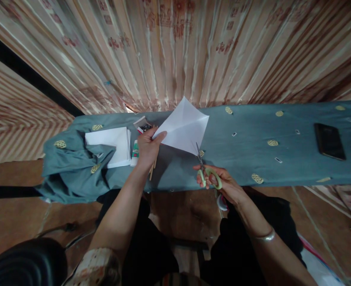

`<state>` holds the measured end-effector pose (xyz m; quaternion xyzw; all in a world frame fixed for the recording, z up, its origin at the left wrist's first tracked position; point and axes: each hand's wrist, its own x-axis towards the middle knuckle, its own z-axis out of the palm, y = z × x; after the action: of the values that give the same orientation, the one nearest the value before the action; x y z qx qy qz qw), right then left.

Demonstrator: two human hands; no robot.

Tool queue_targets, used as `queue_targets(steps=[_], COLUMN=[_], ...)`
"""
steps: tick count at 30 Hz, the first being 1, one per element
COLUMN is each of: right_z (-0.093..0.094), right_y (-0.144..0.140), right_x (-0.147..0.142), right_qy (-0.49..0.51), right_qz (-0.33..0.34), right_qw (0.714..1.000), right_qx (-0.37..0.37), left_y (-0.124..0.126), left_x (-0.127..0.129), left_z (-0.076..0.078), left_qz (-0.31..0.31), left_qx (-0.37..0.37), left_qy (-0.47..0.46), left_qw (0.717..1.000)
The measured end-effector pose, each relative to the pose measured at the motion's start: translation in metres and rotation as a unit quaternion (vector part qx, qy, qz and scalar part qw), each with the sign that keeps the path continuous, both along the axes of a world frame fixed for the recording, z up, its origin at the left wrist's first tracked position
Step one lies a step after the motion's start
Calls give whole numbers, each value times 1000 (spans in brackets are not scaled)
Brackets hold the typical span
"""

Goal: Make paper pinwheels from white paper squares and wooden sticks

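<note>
Hands [149, 147] apart on paper [187, 126], scissors [201, 162]

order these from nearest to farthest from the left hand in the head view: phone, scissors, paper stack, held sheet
1. Sheet: held in the left hand.
2. Paper stack: just left of that hand.
3. Scissors: to its right, in the right hand.
4. Phone: far right, on the cloth.

A pleated peach curtain with reddish-brown prints [187, 59] hangs behind the long bench draped in yellow-patterned, grey-teal cloth [300, 155]. A straight black bar [29, 73] slants at left; brown tiled floor [8, 222]; dim light.
</note>
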<state>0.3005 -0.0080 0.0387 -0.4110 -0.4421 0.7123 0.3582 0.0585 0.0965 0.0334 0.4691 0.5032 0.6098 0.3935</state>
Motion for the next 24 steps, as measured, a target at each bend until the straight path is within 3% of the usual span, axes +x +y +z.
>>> queue_targets(steps=[24], right_z=[3], right_y=[1], right_x=[0], right_qy=[-29], right_qz=[-8], right_qw=[1000], right_qx=[4], left_y=[-1], left_x=[5], left_z=[-1], left_qz=[-8], left_qx=[-12], left_qy=[13], left_qw=[1000])
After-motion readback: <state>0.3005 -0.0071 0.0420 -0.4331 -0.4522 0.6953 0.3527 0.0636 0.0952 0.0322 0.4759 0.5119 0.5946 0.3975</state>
